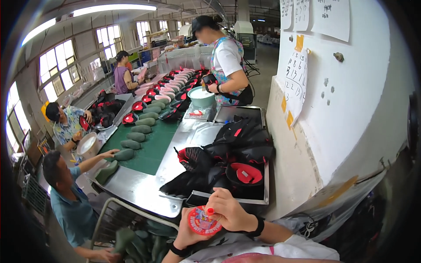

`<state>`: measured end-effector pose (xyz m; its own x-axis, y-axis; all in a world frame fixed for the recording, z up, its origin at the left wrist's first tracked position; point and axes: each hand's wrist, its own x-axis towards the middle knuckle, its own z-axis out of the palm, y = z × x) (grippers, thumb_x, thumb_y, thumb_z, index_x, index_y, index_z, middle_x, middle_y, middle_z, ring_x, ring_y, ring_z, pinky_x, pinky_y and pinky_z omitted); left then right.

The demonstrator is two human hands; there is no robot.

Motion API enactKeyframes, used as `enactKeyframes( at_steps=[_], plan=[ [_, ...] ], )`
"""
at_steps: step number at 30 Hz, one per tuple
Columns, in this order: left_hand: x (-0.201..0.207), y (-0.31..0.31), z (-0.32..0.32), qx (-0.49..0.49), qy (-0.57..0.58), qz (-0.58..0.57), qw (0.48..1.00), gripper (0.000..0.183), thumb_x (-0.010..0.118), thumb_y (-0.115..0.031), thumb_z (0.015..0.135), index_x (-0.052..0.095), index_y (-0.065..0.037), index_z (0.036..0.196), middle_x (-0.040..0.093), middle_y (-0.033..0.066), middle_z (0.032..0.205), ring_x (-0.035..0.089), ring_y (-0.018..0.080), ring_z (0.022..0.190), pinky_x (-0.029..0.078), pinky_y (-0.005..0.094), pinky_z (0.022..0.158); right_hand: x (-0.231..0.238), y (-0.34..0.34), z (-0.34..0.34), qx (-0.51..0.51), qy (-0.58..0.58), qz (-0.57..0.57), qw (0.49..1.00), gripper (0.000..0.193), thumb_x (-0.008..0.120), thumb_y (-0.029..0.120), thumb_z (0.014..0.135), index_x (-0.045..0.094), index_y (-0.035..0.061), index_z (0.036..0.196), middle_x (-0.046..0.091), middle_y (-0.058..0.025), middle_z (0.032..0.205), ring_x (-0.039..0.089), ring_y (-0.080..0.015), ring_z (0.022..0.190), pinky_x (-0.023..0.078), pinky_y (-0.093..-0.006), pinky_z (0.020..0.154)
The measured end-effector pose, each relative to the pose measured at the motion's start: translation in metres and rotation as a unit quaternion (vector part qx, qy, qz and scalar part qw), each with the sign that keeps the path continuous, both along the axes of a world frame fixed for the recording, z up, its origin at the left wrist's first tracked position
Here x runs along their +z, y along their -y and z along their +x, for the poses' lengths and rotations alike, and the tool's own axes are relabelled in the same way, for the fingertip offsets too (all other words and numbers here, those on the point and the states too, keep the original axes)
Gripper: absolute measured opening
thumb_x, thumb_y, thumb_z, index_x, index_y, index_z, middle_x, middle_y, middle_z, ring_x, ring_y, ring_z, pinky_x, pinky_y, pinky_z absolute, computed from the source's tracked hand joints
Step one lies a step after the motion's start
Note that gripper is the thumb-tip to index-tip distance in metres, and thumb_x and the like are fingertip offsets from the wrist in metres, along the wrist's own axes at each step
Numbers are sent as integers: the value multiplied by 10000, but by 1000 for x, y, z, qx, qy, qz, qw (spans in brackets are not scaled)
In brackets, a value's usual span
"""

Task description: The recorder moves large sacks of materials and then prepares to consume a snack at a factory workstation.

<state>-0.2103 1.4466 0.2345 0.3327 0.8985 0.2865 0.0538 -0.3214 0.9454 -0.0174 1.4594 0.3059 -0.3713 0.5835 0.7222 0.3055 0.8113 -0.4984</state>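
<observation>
Low in front of me, my left hand (186, 233) is closed around a round container with a red rim and a colourful printed lid (201, 224). Over that lid, my right hand (231, 211) has its fingers pinched together. A small red tip shows at its fingers, too small to tell what it is. Just beyond my hands, a metal tray (266, 186) holds a pile of black shoe uppers (199, 160). One upper with a red lining (246, 173) lies at the tray's near right. Both my wrists wear black bands.
A green conveyor belt (149, 154) carries green shoe lasts (131, 144) and red-lined uppers. Left of it, a person in blue (72, 210) touches a last beside a cart rail (115, 200). Another person stands by a teal tub (202, 98). A white wall (346, 105) borders the right.
</observation>
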Motion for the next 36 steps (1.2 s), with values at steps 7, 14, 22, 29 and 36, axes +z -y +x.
enactKeyframes(
  at_steps=[7, 14, 22, 29, 36],
  plan=[
    [12, 7, 4, 0, 2, 12, 1000, 837, 917, -224, 464, 514, -26, 1170, 531, 84, 1099, 514, 224, 1006, 444, 337, 892, -5, 4, 9, 35, -50, -96, 993, 162, 607, 237, 890, 583, 78, 904, 568, -39, 866, 532, -265, 906, 348, -472, 1004],
    [20, 12, 4, -16, -113, 81, 990, 911, 942, -210, 474, 454, -17, 1219, 496, 91, 1147, 549, 177, 1044, 451, 312, 919, -2, 9, 11, 24, -36, -61, 997, 188, 600, 259, 897, 576, 73, 900, 563, -50, 876, 529, -283, 895, 349, -472, 1001],
    [20, 18, 11, 21, 49, -9, 999, 813, 910, -256, 462, 534, -33, 1147, 541, 80, 1086, 485, 233, 987, 441, 334, 866, 1, 11, 4, 64, -85, -66, 992, 135, 617, 180, 883, 572, 55, 902, 564, -45, 872, 526, -254, 884, 380, -440, 951],
    [16, 16, 6, -2, -81, 65, 995, 893, 928, -201, 489, 430, -26, 1210, 485, 87, 1125, 525, 173, 1041, 439, 308, 917, -2, 6, 13, 82, -71, -185, 977, 165, 626, 212, 880, 581, 54, 901, 570, -46, 873, 524, -252, 918, 381, -442, 953],
    [14, 14, 5, 6, -135, 95, 986, 864, 926, -249, 489, 473, -34, 1192, 470, 87, 1130, 503, 196, 1049, 421, 309, 913, -9, 7, 14, 33, -14, -86, 996, 172, 622, 246, 880, 598, 77, 903, 577, -29, 880, 538, -248, 925, 307, -471, 1039]
  ],
)
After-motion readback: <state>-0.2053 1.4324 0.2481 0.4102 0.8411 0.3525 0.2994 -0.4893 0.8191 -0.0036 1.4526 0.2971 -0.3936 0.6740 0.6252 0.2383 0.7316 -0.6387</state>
